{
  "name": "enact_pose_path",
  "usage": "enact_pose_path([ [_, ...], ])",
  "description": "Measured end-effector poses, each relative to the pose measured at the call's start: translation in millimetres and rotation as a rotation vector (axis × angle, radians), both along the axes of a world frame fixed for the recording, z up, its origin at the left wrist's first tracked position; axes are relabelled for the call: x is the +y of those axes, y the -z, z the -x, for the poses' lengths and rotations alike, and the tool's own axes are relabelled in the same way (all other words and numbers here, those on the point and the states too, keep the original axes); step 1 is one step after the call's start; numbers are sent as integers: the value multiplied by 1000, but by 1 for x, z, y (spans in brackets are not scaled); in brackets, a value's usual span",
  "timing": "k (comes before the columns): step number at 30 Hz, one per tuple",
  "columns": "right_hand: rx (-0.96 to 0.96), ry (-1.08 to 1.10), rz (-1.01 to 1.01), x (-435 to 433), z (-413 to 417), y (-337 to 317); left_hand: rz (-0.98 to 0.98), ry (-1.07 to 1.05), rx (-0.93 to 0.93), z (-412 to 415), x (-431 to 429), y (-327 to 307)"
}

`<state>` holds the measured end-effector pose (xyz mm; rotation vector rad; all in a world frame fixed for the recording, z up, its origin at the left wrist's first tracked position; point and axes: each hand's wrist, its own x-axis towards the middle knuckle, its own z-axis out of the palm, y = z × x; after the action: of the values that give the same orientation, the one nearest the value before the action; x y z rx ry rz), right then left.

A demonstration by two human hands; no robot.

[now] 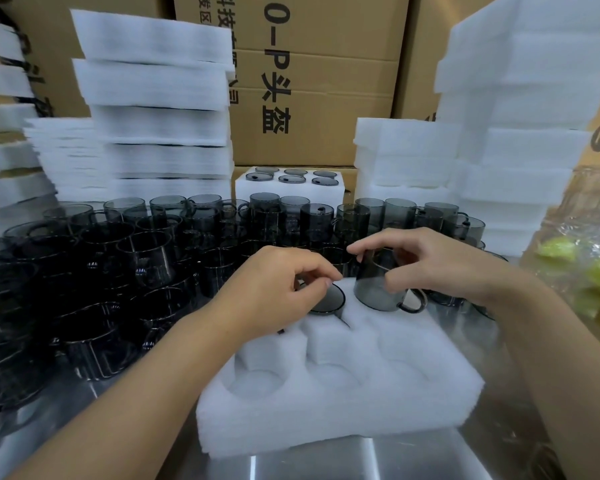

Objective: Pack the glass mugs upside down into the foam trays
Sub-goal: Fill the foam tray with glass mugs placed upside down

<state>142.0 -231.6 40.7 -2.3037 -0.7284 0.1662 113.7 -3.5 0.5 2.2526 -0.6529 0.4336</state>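
Observation:
A white foam tray with round pockets lies on the steel table in front of me. My left hand pinches the rim of a smoky grey glass mug sunk upside down in a far pocket, only its round base showing. My right hand grips a second grey mug, upside down with its handle toward me, at the tray's far right edge. The near pockets hold nothing.
Several loose grey mugs crowd the table to the left and behind the tray. A filled foam tray stands at the back centre. Foam stacks rise left and right before cardboard boxes. A plastic bag lies at right.

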Motion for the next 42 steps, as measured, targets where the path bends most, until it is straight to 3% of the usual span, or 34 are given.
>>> enact_pose_path([
  [13,42,-77,236,0,-3,4,-19,-22,13,2,-1,-1],
  [26,-9,79,115,-8,-5,1,-33,-22,2,1,-1,0],
  [42,-26,21,244,-6,-7,8,-69,-32,-6,2,-1,1],
])
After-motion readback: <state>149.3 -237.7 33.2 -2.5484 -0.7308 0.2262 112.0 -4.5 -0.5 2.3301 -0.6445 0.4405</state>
